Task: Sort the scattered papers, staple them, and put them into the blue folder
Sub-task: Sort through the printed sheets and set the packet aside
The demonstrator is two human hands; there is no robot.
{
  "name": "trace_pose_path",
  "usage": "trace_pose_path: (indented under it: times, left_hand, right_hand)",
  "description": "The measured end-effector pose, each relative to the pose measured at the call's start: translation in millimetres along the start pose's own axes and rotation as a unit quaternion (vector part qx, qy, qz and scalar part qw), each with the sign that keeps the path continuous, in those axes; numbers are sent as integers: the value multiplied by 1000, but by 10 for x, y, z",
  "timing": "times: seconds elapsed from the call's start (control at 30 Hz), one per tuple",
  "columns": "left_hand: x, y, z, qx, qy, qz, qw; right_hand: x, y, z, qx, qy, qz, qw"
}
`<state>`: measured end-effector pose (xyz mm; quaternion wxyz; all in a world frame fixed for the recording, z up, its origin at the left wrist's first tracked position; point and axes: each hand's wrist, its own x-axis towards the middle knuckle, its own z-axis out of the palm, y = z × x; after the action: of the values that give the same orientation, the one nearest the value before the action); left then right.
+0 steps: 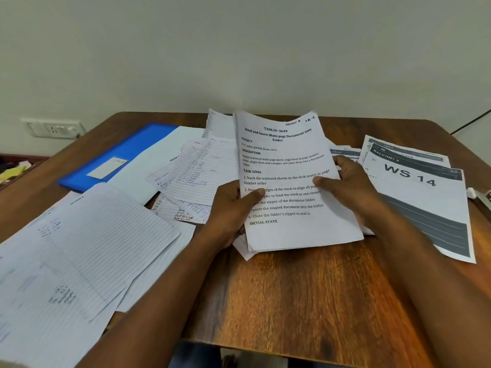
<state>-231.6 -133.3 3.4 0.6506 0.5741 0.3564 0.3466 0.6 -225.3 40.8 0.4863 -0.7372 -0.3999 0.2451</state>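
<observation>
I hold a small stack of printed sheets (289, 155) tilted up over the middle of the wooden table (292, 293); its top page reads "TASK ID: 3649". My left hand (233, 205) grips the stack's left edge, thumb on the text. My right hand (345, 184) grips its right edge. The blue folder (111, 158) lies flat at the far left, partly under a blank white sheet (159, 160). Lined handwritten pages (79, 248) are spread over the left side. Printed sheets marked "WS 14" (419, 187) lie to the right. No stapler can be made out.
A wall socket (54, 128) sits on the wall beyond the table's left corner. A small white object (478, 193) lies at the right table edge. A dark cable (470, 123) runs down the wall at the far right. Bare wood shows at the front centre.
</observation>
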Motion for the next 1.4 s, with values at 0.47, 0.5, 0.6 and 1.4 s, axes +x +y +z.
trace_pose_path:
  times: [0.47,0.5,0.6,1.4]
  left_hand:
    - [-67,47,-34,-48,-31,-4,998]
    - [-77,53,-24,-48,-36,-7,998]
    - [-106,68,4,-41,-40,-11,998]
    - [-637,114,-134,-2,76,53,996]
  right_hand:
    - [-279,-43,-81,-10,53,85,995]
    - [-245,-7,-127,99,2,121,988]
    - [-238,89,-162,240,-100,154,953]
    - [-140,204,-93,333,-20,128,934]
